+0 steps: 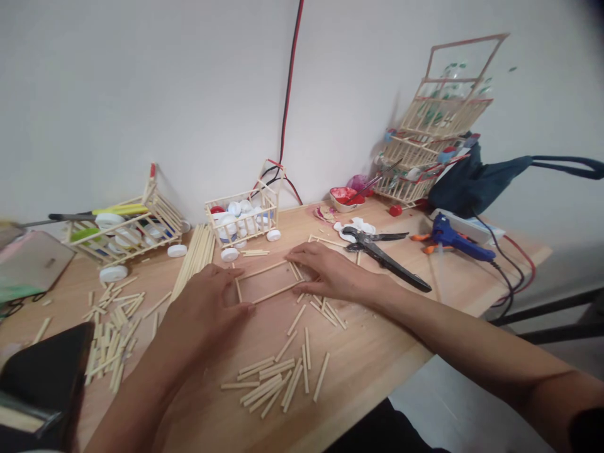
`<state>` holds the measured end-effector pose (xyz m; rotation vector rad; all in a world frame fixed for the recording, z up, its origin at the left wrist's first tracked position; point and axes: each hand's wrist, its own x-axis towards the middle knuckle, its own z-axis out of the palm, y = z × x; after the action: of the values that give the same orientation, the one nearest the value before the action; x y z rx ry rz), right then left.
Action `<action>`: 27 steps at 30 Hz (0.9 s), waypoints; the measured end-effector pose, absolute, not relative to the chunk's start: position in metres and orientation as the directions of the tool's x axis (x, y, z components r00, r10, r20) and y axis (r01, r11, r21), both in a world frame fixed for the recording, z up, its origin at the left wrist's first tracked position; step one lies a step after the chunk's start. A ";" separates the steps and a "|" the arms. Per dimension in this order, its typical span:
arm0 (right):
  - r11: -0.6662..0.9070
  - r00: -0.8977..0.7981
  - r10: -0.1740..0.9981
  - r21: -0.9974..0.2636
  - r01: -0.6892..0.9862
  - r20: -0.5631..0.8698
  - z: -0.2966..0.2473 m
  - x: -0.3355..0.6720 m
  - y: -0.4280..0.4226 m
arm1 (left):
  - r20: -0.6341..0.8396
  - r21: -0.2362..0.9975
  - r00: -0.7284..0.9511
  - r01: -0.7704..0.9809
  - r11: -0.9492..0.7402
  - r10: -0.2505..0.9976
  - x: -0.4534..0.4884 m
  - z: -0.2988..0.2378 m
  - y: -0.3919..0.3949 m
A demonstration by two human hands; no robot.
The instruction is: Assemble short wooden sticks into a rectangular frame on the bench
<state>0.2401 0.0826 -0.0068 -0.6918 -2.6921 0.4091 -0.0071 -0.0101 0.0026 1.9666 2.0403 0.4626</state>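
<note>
A small rectangular frame of thin wooden sticks (268, 270) lies on the table between my two hands. My left hand (212, 292) is closed around its left end, thumb at the near corner and fingers at the far one. At the opposite end, my right hand (321, 270) grips the frame with the fingers on the far corner and the thumb on the near side. Short cut sticks (268, 380) are scattered on the tabletop in front of the frame. Behind it stands a little stick cart (243, 217) on white cap wheels, filled with bottle caps.
Black cutters (384, 255) and a blue glue gun (453, 239) lie to the right. A bundle of long sticks (194, 258) and another cart (125, 236) are at left. A tiered stick rack (425, 138) stands at back right, near a red paint dish (346, 198).
</note>
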 end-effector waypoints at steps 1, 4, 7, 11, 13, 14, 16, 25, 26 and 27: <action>0.841 -0.828 0.505 -0.356 0.408 0.244 -0.007 0.240 0.083 | 0.030 0.408 -0.028 0.913 0.013 0.999 -0.007 0.001 -0.010; 0.844 -0.828 0.499 -0.361 0.397 0.256 -0.008 0.240 0.083 | 0.037 0.407 -0.001 0.913 -0.015 0.999 -0.006 -0.003 -0.010; 0.844 -0.824 0.503 -0.354 0.404 0.259 -0.009 0.240 0.084 | 0.047 0.398 0.013 0.917 -0.031 0.999 -0.005 -0.006 -0.009; 0.845 -0.826 0.502 -0.351 0.404 0.257 -0.008 0.239 0.084 | 0.043 0.399 0.006 0.917 -0.023 0.999 -0.005 -0.007 -0.008; 0.846 -0.826 0.501 -0.349 0.404 0.258 -0.009 0.239 0.084 | 0.049 0.401 0.002 0.916 -0.022 0.999 -0.006 -0.007 -0.008; 0.846 -0.826 0.501 -0.346 0.406 0.257 -0.009 0.239 0.085 | 0.052 0.402 0.002 0.916 -0.023 0.999 -0.006 -0.008 -0.008; 0.849 -0.827 0.499 -0.339 0.406 0.259 -0.010 0.239 0.085 | 0.053 0.401 -0.003 0.916 -0.018 0.999 -0.006 -0.008 -0.008; 0.851 -0.830 0.498 -0.328 0.410 0.252 -0.008 0.239 0.083 | 0.068 0.414 0.014 0.910 -0.041 0.998 -0.008 -0.011 -0.008; 0.850 -0.830 0.498 -0.327 0.412 0.250 -0.009 0.239 0.083 | 0.067 0.421 0.021 0.906 -0.048 0.997 -0.009 -0.010 -0.008; 0.850 -0.830 0.499 -0.326 0.413 0.250 -0.009 0.239 0.084 | 0.066 0.432 0.029 0.900 -0.055 0.997 -0.009 -0.009 -0.008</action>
<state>0.2390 0.0836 -0.0089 -0.6852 -2.7002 0.3713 -0.0094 -0.0083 -0.0094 2.0380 1.9500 0.5145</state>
